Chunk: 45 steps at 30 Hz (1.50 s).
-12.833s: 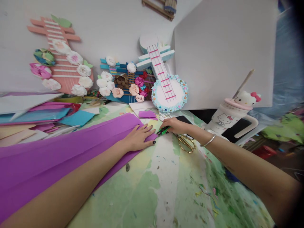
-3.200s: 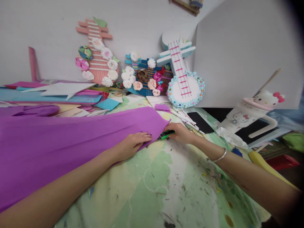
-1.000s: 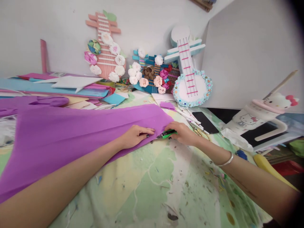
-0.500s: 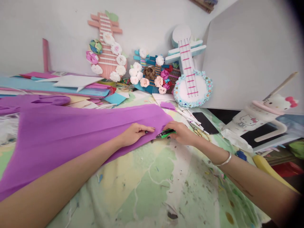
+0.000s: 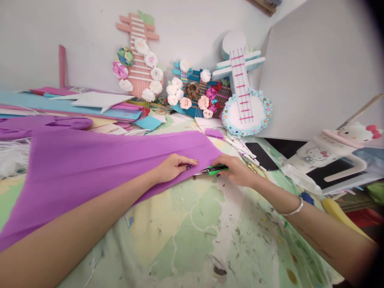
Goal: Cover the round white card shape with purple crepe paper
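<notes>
A long sheet of purple crepe paper (image 5: 90,160) lies across the paint-stained table (image 5: 195,232), narrowing toward the middle. My left hand (image 5: 175,168) presses down on the sheet near its narrow end, fingers curled onto the paper. My right hand (image 5: 237,170) grips a green-handled cutter (image 5: 211,171), whose tip sits at the paper's lower edge just right of my left fingers. A silver bangle (image 5: 292,209) circles my right wrist.
Paper-flower guitar crafts (image 5: 195,92) lean on the wall behind. Stacked coloured sheets (image 5: 75,110) lie at the far left. A black phone (image 5: 261,151), white sticks and gold scissors sit beyond my right hand. A cat-figure cup (image 5: 324,150) stands at right beside a white board (image 5: 315,68).
Over the last second both hands have barely moved; the view has shifted slightly. My left fingers have curled tighter on the paper than 12.8 s ago, when they lay flat.
</notes>
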Tool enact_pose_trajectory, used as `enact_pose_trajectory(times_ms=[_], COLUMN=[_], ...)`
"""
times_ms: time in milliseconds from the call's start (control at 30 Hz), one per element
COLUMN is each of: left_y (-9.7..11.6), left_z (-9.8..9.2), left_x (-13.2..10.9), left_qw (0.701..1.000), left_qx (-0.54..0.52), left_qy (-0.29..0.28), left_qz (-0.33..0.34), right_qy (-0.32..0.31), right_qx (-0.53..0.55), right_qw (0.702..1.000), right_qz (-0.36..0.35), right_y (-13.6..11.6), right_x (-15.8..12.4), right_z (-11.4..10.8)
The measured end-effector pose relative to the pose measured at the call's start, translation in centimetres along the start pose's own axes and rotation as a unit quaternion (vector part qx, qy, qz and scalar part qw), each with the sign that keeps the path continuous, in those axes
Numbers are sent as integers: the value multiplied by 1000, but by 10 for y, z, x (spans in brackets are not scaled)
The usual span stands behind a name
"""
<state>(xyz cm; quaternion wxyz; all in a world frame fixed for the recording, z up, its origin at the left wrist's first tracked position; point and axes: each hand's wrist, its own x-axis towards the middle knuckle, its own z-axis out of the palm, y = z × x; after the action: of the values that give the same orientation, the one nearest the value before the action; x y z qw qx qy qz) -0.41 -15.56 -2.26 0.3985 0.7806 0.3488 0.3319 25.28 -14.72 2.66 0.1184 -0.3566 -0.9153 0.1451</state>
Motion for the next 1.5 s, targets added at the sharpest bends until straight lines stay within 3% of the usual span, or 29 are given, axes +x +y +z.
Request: enact_pose_trajectory(times_ms=[300, 667, 1033, 1233, 1333, 1433, 1500], left_y=[-4, -2, 0, -5, -3, 5, 13], left_z=[2, 0, 0, 3, 5, 1, -5], left_x=[-1, 0, -1, 0, 0, -7, -20], left_qw=[999, 999, 1000, 1000, 998, 995, 986], left_qx=[-38, -39, -8, -10, -17, 50, 150], left_qy=[-4, 4, -10, 7, 48, 73, 37], left_qz=[-2, 1, 7, 18, 24, 38, 55], right_qy=[-12, -14, -35, -35, -37, -38, -37], right_qx=[-17, -5, -1, 0, -3, -16, -20], right_qw=[1000, 1000, 999, 999, 999, 999, 999], right_qz=[-23, 1, -12, -3, -4, -3, -1], right_y=[-18, -10, -30, -26, -25, -23, -21], right_x=[18, 1, 21, 10, 10, 12, 12], right_z=[7, -1, 8, 1, 3, 6, 8])
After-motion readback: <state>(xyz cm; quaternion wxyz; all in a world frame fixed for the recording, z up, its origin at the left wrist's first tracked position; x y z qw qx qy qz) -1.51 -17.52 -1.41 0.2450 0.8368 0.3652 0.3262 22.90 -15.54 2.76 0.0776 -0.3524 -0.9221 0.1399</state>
